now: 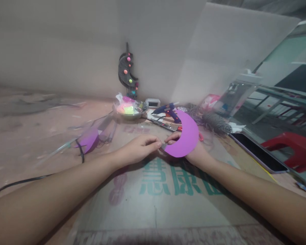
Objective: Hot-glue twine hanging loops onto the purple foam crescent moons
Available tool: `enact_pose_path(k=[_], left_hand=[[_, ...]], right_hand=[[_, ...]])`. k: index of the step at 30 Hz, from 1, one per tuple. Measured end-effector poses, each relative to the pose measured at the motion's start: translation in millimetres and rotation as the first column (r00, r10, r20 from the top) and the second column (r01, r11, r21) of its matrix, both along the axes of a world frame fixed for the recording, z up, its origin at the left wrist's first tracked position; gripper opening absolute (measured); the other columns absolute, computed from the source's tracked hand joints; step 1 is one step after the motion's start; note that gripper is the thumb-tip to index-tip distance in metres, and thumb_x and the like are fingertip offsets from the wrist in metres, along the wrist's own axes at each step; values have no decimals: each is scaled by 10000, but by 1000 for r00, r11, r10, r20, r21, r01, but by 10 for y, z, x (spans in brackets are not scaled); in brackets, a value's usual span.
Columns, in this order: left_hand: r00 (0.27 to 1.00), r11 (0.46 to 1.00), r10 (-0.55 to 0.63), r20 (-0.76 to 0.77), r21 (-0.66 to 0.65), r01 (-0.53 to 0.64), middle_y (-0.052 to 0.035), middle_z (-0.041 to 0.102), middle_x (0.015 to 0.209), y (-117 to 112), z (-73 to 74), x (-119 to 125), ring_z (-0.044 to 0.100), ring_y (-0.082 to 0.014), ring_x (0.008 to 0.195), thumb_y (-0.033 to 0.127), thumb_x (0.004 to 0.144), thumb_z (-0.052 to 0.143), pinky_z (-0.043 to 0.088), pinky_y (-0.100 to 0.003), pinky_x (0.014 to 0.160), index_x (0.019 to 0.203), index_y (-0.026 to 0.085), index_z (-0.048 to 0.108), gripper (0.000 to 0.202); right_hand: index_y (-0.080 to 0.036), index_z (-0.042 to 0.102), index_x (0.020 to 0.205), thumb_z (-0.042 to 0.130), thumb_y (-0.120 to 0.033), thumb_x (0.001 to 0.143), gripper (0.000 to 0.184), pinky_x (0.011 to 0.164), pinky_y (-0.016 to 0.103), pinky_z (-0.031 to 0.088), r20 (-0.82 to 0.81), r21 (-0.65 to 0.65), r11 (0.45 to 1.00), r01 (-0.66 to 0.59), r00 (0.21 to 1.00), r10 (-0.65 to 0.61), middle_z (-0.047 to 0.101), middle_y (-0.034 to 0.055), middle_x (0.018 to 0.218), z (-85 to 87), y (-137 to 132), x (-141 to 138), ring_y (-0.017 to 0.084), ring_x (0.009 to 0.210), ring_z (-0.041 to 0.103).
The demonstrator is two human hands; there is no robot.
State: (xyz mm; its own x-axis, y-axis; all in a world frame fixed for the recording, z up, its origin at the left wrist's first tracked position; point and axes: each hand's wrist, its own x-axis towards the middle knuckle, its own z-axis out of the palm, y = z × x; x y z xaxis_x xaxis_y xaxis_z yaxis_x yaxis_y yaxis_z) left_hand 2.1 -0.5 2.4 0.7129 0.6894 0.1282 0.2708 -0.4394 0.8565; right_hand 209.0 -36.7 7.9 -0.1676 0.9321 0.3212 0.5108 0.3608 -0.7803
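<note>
A purple crescent-moon cutout (pixel 190 136) is raised above the cardboard sheet (pixel 132 211), its curved back facing right. My right hand (pixel 193 151) is closed on it from behind, and the cutout hides part of that hand. At the crescent's lower left tip there is a small grey bit that looks like yarn (pixel 164 146). My left hand (pixel 145 145) pinches at this tip with thumb and forefinger. The strand between the fingers is too small to see clearly. Behind the hands lie a blue glue gun (pixel 165 109) and scissors with red handles (pixel 180 129).
A bowl (pixel 131 115) of colourful pompoms stands at the back, below a grey decorated crescent (pixel 124 69) on the wall. Grey yarn (pixel 216 123) and a phone (pixel 257 152) are at right. Purple scrap (pixel 90 139) and a black cord (pixel 22 180) lie left. Beyond is a red stool (pixel 287 148).
</note>
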Motion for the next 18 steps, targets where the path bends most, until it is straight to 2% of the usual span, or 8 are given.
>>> enact_pose_path(k=[4,7,10,12,14,16,18], left_hand=[[1000,1000,-16,-13,20,16,14,505,676,5,-1,-2,456,-110,621,451,920,419,361,-217,572,731,159,533,366],[1000,1000,-9,0,22,9,9,513,683,14,-22,-2,462,-113,626,464,913,428,363,-222,573,738,156,548,374],[999,1000,25,25,-2,-25,15,509,659,18,-46,5,456,-111,601,470,914,425,356,-226,558,724,157,545,385],[996,997,75,53,-21,-74,17,513,649,18,-51,12,460,-110,593,463,916,424,359,-226,554,718,157,539,382],[987,991,137,80,-11,-137,13,534,661,18,-41,16,478,-115,612,440,917,433,371,-224,564,720,156,542,362],[975,980,197,100,20,-200,6,556,677,17,-19,16,493,-121,639,405,918,437,379,-224,578,722,154,552,338],[968,972,228,106,41,-233,3,571,687,15,3,13,503,-126,655,379,919,439,381,-225,588,723,151,563,325]], right_hand=[[-178,698,771,653,-326,771,155,673,330,536,3,-27,1000,13,1000,-13,726,57,763,-42,64,18,193,707,668],[-171,692,800,632,-323,786,163,709,343,534,65,17,1000,14,998,-15,724,67,792,-30,45,17,199,740,670],[-176,670,931,637,-250,766,183,796,363,525,107,126,992,1,994,-14,718,90,961,2,5,11,216,876,664],[-186,635,1007,624,-203,755,253,834,357,515,40,178,984,30,998,-38,695,88,1051,21,-8,17,218,964,641],[-195,610,1019,562,-192,790,234,780,327,522,-68,132,988,78,995,-70,693,64,994,36,-9,36,195,901,640],[-192,608,930,468,-227,860,161,678,298,518,-142,46,996,82,987,-75,679,38,850,47,-5,57,167,741,623],[-184,591,802,410,-311,914,248,601,280,494,-169,-11,999,53,984,-54,641,26,728,55,-3,67,149,623,578]])
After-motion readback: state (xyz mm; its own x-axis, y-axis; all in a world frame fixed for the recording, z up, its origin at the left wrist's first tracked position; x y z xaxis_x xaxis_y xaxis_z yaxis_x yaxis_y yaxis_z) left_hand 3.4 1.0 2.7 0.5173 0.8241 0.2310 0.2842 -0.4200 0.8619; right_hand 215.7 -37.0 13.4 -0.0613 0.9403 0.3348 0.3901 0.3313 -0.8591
